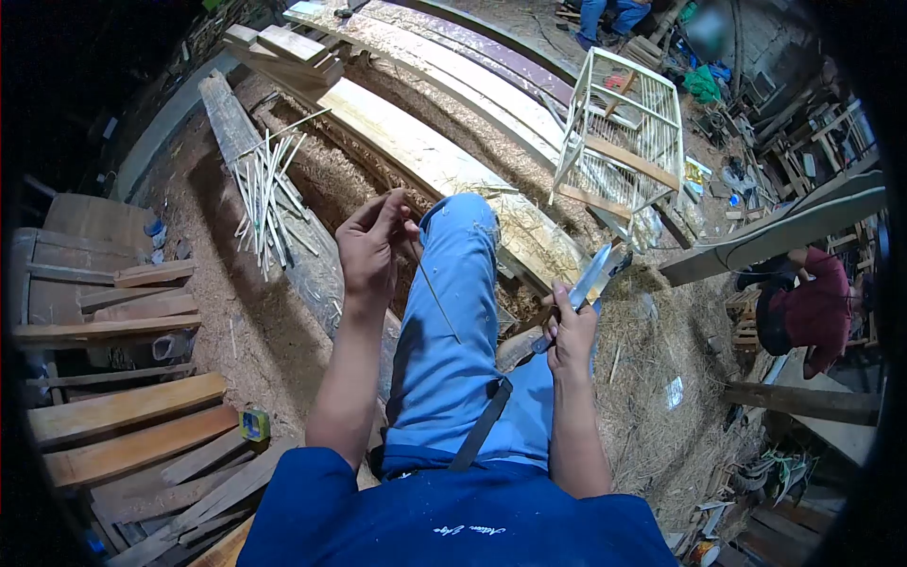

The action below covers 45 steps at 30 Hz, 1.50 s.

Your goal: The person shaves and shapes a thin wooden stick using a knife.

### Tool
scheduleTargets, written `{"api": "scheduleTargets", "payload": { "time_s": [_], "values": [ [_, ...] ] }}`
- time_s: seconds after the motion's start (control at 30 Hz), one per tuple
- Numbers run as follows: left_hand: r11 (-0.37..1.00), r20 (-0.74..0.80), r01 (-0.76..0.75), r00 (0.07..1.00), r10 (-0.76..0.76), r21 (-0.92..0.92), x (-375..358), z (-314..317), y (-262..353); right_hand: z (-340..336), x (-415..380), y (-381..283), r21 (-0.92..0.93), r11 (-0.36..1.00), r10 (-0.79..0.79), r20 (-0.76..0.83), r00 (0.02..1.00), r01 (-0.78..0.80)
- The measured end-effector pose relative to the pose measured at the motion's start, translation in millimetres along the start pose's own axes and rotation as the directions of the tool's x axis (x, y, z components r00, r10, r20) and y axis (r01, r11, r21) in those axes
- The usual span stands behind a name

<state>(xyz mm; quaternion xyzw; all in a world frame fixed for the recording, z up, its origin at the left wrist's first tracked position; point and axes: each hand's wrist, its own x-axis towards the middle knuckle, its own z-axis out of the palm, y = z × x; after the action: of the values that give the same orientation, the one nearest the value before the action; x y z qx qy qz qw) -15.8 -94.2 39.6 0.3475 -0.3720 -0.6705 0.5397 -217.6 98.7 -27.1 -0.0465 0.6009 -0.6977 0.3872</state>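
My left hand is closed in a pinch on a thin stick, which slants down across my jeans toward the knee's inner side. In my right hand is a knife, its broad blade pointing up and away from me and its handle end showing below the fist. The blade stands apart from the stick. To the left, a bundle of pale thin sticks lies loosely across a weathered plank.
A slatted wooden cage stands ahead on the right. Long boards run ahead over wood shavings. Stacked lumber and a yellow tape measure lie at left. A person in a red shirt is at right; another's legs show at the top.
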Motion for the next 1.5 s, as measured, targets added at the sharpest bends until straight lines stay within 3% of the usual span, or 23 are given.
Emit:
{"api": "scheduleTargets", "payload": {
  "time_s": [0.07, 0.13, 0.2, 0.27, 0.33, 0.4, 0.47, 0.53, 0.67, 0.73, 0.83, 1.07, 1.13, 1.27, 1.33, 1.37, 1.4, 1.47, 1.5],
  "values": [
    [0.999, 0.009, 0.028, 1.000, -0.029, 0.038, 3.4, 11.6, -1.6, 0.0, 3.6, 1.0, -0.006, 1.000, -0.015, 0.017, 1.000, 0.015],
    [1.000, 0.071, 0.017, 0.997, -0.016, -0.015, 2.9, 25.9, -1.4, 11.9, 0.6, -14.9, -0.015, 1.000, 0.009, -0.067, 0.998, -0.010],
    [0.999, 0.085, 0.038, 0.996, -0.036, -0.026, 0.0, 41.6, 1.4, 12.4, 5.3, -22.7, 0.098, 0.994, -0.043, 0.031, 0.999, 0.039],
    [0.992, 0.167, -0.023, 0.986, 0.002, 0.121, -0.1, 55.8, 4.8, 18.8, 9.1, -36.1, 0.110, 0.991, -0.084, 0.044, 0.996, 0.079],
    [0.994, 0.205, -0.059, 0.978, 0.040, 0.088, 2.3, 67.5, 1.7, 29.5, 9.2, -56.2, 0.063, 0.991, -0.121, 0.026, 0.992, 0.119],
    [0.970, 0.283, -0.090, 0.959, 0.024, 0.224, 0.4, 77.7, 3.9, 39.4, 9.3, -76.2, 0.053, 0.987, -0.154, 0.023, 0.988, 0.153],
    [0.957, 0.293, -0.102, 0.956, 0.019, 0.272, -5.3, 88.5, 5.7, 46.6, 10.9, -93.6, -0.055, 0.977, -0.199, 0.129, 0.972, 0.207],
    [0.932, 0.296, -0.099, 0.955, -0.009, 0.349, -10.5, 95.7, 7.4, 57.6, 8.0, -107.8, -0.017, 0.981, -0.188, 0.183, 0.965, 0.194],
    [0.942, 0.409, -0.104, 0.912, -0.039, 0.320, -17.8, 98.3, 10.2, 74.9, 7.8, -118.0, 0.007, 0.970, -0.235, 0.258, 0.937, 0.241],
    [0.956, 0.442, -0.123, 0.897, -0.008, 0.267, -19.9, 98.1, 7.2, 78.8, 6.2, -122.0, 0.024, 0.982, -0.185, 0.322, 0.929, 0.187],
    [0.891, 0.477, -0.245, 0.878, 0.037, 0.381, -23.5, 98.1, 9.6, 82.8, 9.2, -117.7, 0.012, 0.974, -0.216, 0.320, 0.923, 0.224],
    [0.892, 0.491, -0.249, 0.870, 0.036, 0.377, -23.2, 91.9, -0.1, 83.3, 6.9, -120.3, -0.030, 0.962, -0.252, 0.304, 0.919, 0.273],
    [0.873, 0.484, -0.195, 0.874, -0.052, 0.446, -28.2, 86.9, 6.2, 83.6, 6.9, -119.1, -0.023, 0.950, -0.298, 0.214, 0.930, 0.310],
    [0.821, 0.492, -0.164, 0.856, -0.157, 0.548, -35.7, 45.9, 7.2, 76.2, 17.4, -113.9, -0.016, 0.953, -0.294, 0.202, 0.934, 0.303],
    [0.796, 0.452, -0.023, 0.833, -0.320, 0.605, -48.5, 22.2, 8.8, 75.6, 21.5, -107.0, -0.042, 0.971, -0.222, 0.216, 0.951, 0.236],
    [0.784, 0.433, 0.021, 0.825, -0.364, 0.620, -54.5, 8.8, 5.4, 73.7, 27.3, -99.5, -0.133, 0.967, -0.170, 0.296, 0.940, 0.217],
    [0.733, 0.315, 0.138, 0.839, -0.444, 0.666, -63.3, 0.7, 4.0, 72.0, 28.7, -91.4, -0.135, 0.970, -0.153, 0.303, 0.941, 0.201],
    [0.744, 0.246, 0.230, 0.848, -0.470, 0.627, -79.9, -16.3, -5.0, 71.8, 26.4, -73.5, -0.342, 0.921, -0.027, 0.418, 0.908, 0.185],
    [0.758, 0.219, 0.267, 0.854, -0.472, 0.595, -87.5, -23.0, -11.2, 72.0, 20.2, -62.1, -0.340, 0.920, -0.034, 0.426, 0.904, 0.196]
  ]
}}
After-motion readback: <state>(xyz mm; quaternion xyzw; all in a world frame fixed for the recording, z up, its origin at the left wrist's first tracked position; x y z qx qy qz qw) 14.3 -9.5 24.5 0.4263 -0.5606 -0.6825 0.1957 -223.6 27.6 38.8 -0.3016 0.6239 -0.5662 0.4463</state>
